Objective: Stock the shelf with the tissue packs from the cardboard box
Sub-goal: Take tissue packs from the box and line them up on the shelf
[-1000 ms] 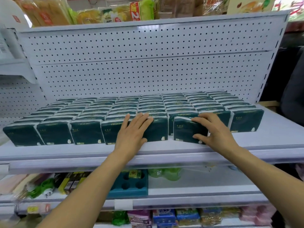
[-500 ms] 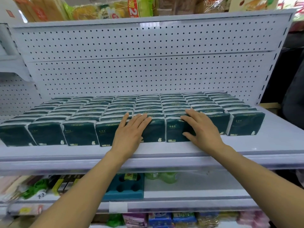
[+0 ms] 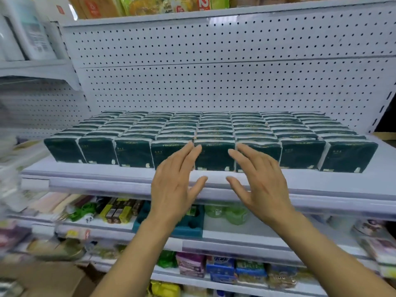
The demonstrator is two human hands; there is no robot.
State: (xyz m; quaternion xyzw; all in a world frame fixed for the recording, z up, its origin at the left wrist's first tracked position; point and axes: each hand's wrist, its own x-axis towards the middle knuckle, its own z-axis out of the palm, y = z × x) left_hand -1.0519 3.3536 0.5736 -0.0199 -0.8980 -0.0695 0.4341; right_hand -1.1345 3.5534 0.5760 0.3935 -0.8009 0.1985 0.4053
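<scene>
Dark green tissue packs (image 3: 214,155) stand upright in several tight columns on the white shelf (image 3: 128,179), running back to the pegboard. My left hand (image 3: 175,185) hovers in front of the front row with straight fingers, fingertips near the gap between two packs. My right hand (image 3: 259,185) mirrors it just to the right, fingers spread and straight, a little off the packs. Neither hand holds anything. A corner of the cardboard box (image 3: 49,279) shows at the bottom left.
White pegboard (image 3: 214,82) backs the shelf. Snack bags (image 3: 150,5) sit on the shelf above. Lower shelves hold a teal tray (image 3: 192,230), green bottles (image 3: 227,213) and assorted packaged goods. Another white shelf unit (image 3: 32,67) stands at left.
Both hands have lifted off the front-row packs and pulled back toward me, fingers spread. The pack under my right hand now sits flush in the front row. My view shifted left.
</scene>
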